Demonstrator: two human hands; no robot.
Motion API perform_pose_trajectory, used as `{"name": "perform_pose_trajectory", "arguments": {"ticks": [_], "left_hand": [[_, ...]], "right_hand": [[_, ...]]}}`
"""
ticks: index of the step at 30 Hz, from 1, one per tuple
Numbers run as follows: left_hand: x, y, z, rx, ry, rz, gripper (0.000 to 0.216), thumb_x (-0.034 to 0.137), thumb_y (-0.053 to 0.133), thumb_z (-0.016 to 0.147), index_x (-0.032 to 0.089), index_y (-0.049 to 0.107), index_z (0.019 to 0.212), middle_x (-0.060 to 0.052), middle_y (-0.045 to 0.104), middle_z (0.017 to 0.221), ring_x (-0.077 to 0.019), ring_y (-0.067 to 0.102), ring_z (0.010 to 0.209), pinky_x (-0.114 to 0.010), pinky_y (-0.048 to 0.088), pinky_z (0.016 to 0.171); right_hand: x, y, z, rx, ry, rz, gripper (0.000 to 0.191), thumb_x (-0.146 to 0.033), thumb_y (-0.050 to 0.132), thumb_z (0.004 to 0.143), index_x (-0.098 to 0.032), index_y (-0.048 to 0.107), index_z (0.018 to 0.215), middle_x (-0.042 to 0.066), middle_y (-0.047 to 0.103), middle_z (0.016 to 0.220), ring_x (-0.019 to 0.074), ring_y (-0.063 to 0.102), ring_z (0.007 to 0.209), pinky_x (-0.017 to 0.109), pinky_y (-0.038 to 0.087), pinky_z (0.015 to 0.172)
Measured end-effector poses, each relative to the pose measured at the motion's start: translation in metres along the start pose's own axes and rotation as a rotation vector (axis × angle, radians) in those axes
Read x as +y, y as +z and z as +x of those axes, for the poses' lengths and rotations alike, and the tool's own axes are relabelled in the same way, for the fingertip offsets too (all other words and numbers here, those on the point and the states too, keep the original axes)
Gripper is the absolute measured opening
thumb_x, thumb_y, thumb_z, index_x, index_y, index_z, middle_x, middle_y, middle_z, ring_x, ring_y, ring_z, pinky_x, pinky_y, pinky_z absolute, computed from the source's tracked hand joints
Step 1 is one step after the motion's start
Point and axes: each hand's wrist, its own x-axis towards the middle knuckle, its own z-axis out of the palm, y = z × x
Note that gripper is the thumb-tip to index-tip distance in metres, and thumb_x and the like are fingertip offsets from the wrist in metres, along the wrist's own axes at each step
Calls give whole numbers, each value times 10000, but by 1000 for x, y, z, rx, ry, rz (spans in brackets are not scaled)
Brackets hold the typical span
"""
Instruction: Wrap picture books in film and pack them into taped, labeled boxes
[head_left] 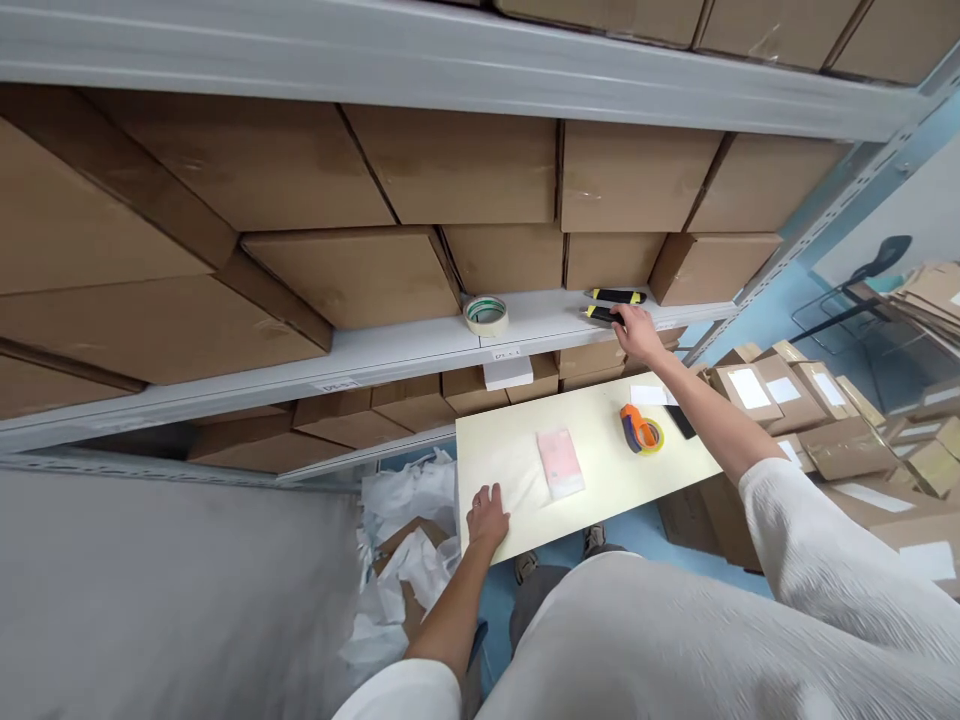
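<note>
My right hand [639,332] reaches up to the white shelf [420,345] and its fingers rest on a black and yellow utility knife [600,313]; a second such knife [616,296] lies just behind it. My left hand [487,515] lies flat with fingers spread on the near left part of the cream table [600,470], touching a clear plastic bag [517,478]. A pink packet [560,463] lies on the table beside that bag. An orange tape dispenser [639,429] stands further right, with a black phone [680,421] next to my right forearm.
Brown cardboard boxes [352,275] fill the shelves. A roll of tape [486,314] sits on the shelf edge. Crumpled white paper [409,540] lies on the floor to the left. Labelled parcels [780,390] pile up on the right. A black chair [862,285] stands far right.
</note>
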Motion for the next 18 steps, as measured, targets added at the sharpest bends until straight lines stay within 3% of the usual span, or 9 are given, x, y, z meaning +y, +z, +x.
{"name": "perform_pose_trajectory", "arguments": {"ticks": [5, 11, 16, 18], "left_hand": [[4, 0, 5, -5, -40, -5, 733, 203, 580, 925, 232, 368, 1627, -192, 322, 1743, -359, 304, 1620, -501, 395, 1225], [5, -6, 7, -19, -58, -7, 757, 215, 600, 897, 262, 367, 1616, -172, 334, 1726, -360, 325, 1598, -506, 400, 1213], [6, -20, 4, -26, -26, -50, 694, 270, 580, 927, 269, 412, 1600, -161, 388, 1684, -365, 370, 1552, -510, 420, 1190], [6, -27, 4, -13, -16, -77, 596, 268, 516, 964, 259, 475, 1559, -165, 449, 1633, -352, 433, 1499, -504, 450, 1164]], "right_hand": [[26, 10, 33, -78, -103, -91, 349, -229, 482, 989, -163, 671, 1276, 199, 723, 1219, 379, 570, 1132, 523, 420, 1024], [38, 11, 40, -107, -168, -47, 407, -147, 469, 948, -153, 707, 1277, 203, 697, 1331, 378, 566, 1203, 522, 427, 1036], [5, 14, 8, 6, -204, 52, 397, -182, 472, 986, -206, 691, 1317, 173, 620, 1469, 379, 487, 1363, 581, 377, 1127], [-23, 30, -23, -93, -260, 104, 402, -186, 485, 993, -212, 683, 1341, 166, 610, 1484, 375, 487, 1371, 581, 376, 1138]]}}
